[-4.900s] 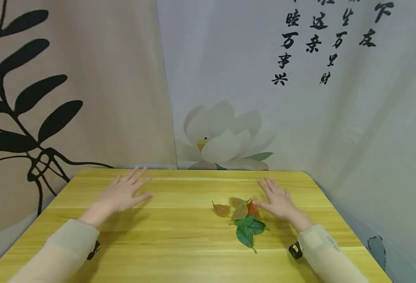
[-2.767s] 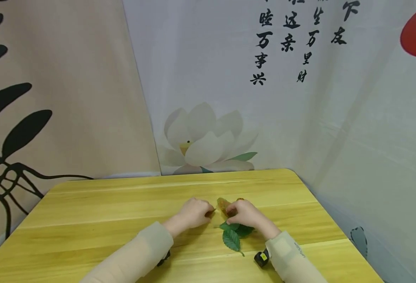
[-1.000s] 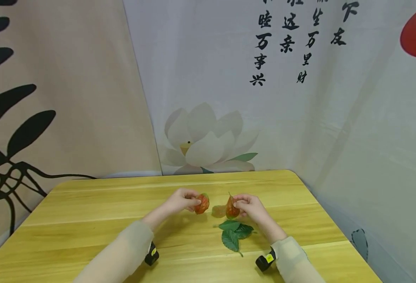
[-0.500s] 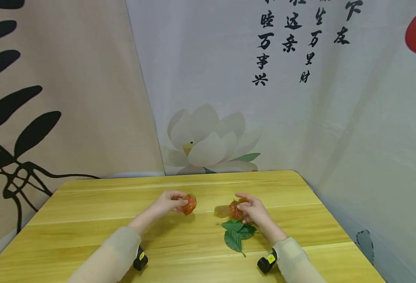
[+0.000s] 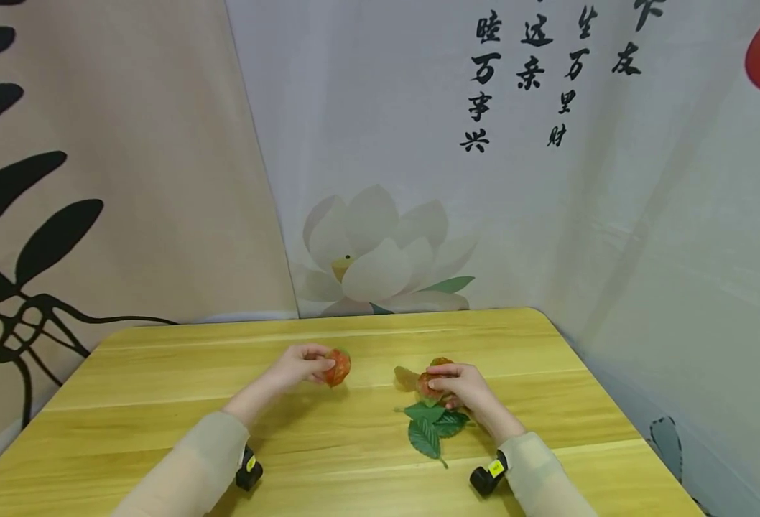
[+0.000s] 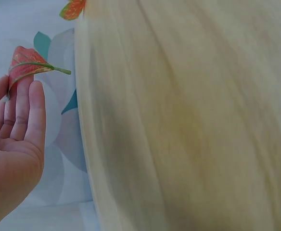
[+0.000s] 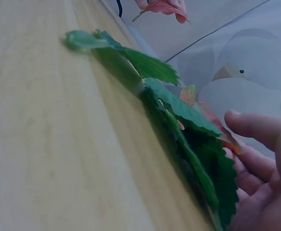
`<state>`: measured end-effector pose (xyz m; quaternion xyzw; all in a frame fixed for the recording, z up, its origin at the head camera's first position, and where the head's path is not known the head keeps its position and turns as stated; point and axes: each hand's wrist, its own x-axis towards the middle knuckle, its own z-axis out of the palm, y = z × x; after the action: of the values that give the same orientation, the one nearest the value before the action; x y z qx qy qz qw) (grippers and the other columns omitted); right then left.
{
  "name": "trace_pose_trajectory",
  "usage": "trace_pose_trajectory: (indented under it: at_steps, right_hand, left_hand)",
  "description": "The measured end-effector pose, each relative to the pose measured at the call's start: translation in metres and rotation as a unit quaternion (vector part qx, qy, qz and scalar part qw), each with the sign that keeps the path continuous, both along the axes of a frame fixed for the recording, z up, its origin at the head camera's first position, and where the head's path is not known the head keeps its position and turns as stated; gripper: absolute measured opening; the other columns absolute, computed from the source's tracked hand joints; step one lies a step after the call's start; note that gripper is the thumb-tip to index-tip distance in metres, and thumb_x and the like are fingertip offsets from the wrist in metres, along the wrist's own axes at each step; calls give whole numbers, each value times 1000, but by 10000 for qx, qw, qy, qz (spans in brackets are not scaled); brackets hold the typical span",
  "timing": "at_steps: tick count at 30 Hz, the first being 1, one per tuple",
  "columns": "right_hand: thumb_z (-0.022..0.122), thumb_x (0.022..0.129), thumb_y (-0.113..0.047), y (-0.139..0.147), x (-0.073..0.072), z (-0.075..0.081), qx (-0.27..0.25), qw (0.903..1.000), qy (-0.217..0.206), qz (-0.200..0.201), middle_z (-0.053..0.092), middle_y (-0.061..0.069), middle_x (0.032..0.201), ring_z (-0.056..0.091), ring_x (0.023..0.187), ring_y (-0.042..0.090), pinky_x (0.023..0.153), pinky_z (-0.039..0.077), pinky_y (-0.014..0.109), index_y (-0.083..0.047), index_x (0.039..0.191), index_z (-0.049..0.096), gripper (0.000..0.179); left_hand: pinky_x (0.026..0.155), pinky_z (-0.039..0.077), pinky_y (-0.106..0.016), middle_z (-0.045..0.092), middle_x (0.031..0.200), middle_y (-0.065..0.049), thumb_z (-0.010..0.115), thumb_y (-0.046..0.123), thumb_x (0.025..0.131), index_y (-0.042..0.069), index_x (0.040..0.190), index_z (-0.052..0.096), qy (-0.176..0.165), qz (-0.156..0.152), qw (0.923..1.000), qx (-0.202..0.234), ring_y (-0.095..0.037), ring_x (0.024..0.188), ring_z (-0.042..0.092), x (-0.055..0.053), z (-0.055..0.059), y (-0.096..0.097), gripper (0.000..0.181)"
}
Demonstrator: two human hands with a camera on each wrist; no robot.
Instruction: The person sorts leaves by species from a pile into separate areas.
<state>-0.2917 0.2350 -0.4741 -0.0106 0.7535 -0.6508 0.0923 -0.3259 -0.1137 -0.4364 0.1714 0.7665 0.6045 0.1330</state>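
My left hand (image 5: 296,368) pinches a red leaf (image 5: 337,368) between thumb and fingers, above the table left of the other leaves. The left wrist view shows this leaf's veined underside and green stem. My right hand (image 5: 469,389) is at a second red leaf (image 5: 427,388), partly covering it in the head view. In the right wrist view the thumb stands apart from the fingers, and the fingers touch that leaf's edge. Several green leaves (image 5: 424,435) lie just in front of the right hand. A yellow-brown leaf (image 5: 406,378) lies beside the second red leaf.
A wood-grain table (image 5: 328,459) bears everything. Another orange leaf (image 5: 441,361) shows behind the right fingers. Black wrist cameras hang under both cuffs, the right camera (image 5: 486,477) close to the tabletop. A printed curtain (image 5: 380,143) stands behind the table's far edge.
My left hand took up a red leaf and has carried it left, away from the pile. My right hand lifted the second red leaf upright and has since lowered it near the green leaves.
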Motion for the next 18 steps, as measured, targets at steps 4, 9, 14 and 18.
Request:
trace_pose_trajectory:
  at_steps: [4, 9, 14, 18]
  right_hand:
    - [72, 88, -9, -3, -2, 0, 1, 9998, 139, 135, 69, 10, 104, 57, 57, 11, 45, 46, 22, 7, 127, 60, 44]
    - [72, 88, -10, -3, -2, -2, -11, 9987, 420, 302, 68, 8, 98, 51, 51, 9, 43, 43, 21, 7, 126, 60, 44]
    - [71, 88, -8, -2, -1, -4, 104, 9991, 401, 132, 69, 8, 97, 49, 48, 9, 42, 40, 20, 6, 125, 61, 41]
    - [70, 89, -7, -1, -1, -5, 172, 9992, 327, 115, 69, 12, 103, 54, 53, 9, 41, 39, 20, 8, 127, 59, 43]
  left_hand:
    - [77, 56, -45, 67, 97, -9, 63, 7, 94, -16, 121, 57, 45, 134, 9999, 39, -19, 79, 67, 1, 4, -18, 35]
    - [77, 56, -45, 66, 101, -13, 63, 8, 94, -16, 124, 55, 109, 429, 9989, -138, -20, 78, 67, 2, 9, -46, 39]
    - [78, 56, -44, 65, 104, -16, 62, 10, 95, -16, 127, 52, 242, 616, 9971, -376, -22, 81, 67, 3, 13, -77, 42]
    - [79, 55, -42, 64, 108, -17, 63, 15, 96, -16, 131, 48, 215, 842, 9952, -461, -23, 83, 66, 8, 18, -104, 49]
